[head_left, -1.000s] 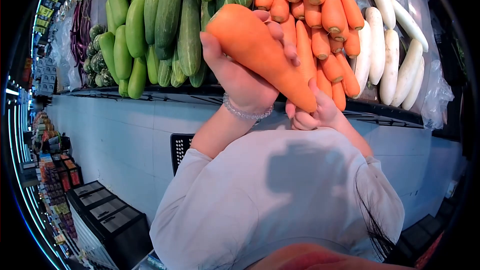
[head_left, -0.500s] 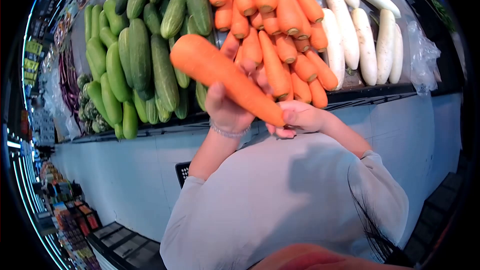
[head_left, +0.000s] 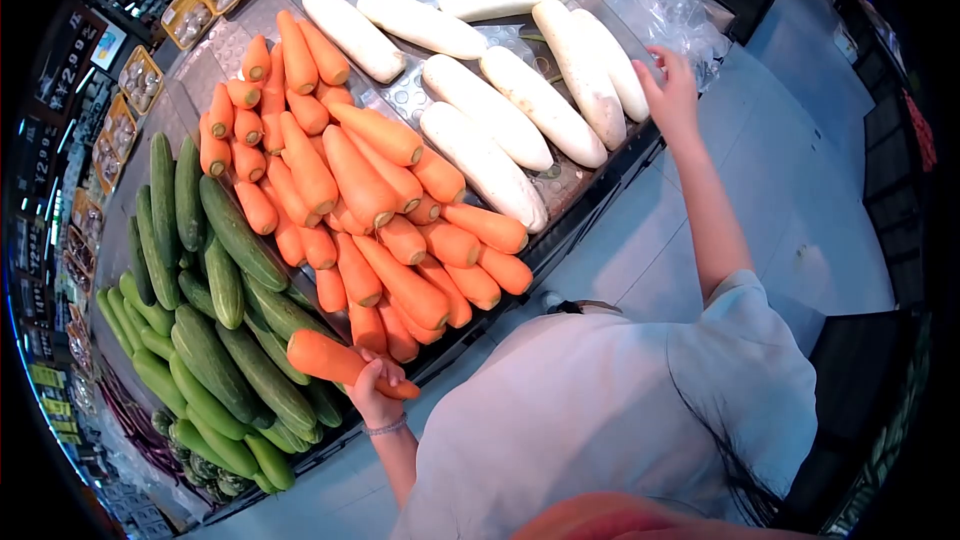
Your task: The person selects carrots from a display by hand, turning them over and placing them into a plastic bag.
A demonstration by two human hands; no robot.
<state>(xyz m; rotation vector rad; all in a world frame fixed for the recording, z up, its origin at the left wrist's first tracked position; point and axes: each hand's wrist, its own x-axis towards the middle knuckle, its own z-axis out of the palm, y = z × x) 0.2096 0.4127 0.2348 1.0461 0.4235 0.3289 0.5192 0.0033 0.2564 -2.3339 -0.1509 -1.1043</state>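
Observation:
My left hand point(head_left: 376, 392) is wrapped round a large orange carrot point(head_left: 325, 356), held by its narrower part at the front edge of the stall. The carrot's thick end points left, over the cucumbers point(head_left: 240, 370). On the other side, my right hand point(head_left: 672, 98) stretches out with thumb and fingers apart. Its fingertips are right at the crumpled clear plastic bags point(head_left: 668, 15) on the stall's right corner. White radishes point(head_left: 545, 105) lie just left of that hand. A heap of carrots point(head_left: 355, 190) fills the middle of the stall between my hands.
Green gourds point(head_left: 205, 415) lie at the left front, with long purple vegetables point(head_left: 130, 415) beyond them. Yellow trays of packed food point(head_left: 187, 15) line the far left side. A dark edge point(head_left: 590, 202) runs along the stall's front, above the pale tiled floor point(head_left: 720, 200).
My view has turned right. My right hand has let go of the carrot's thin end and moved out to the plastic bags. The carrot stays in my left hand, now lower.

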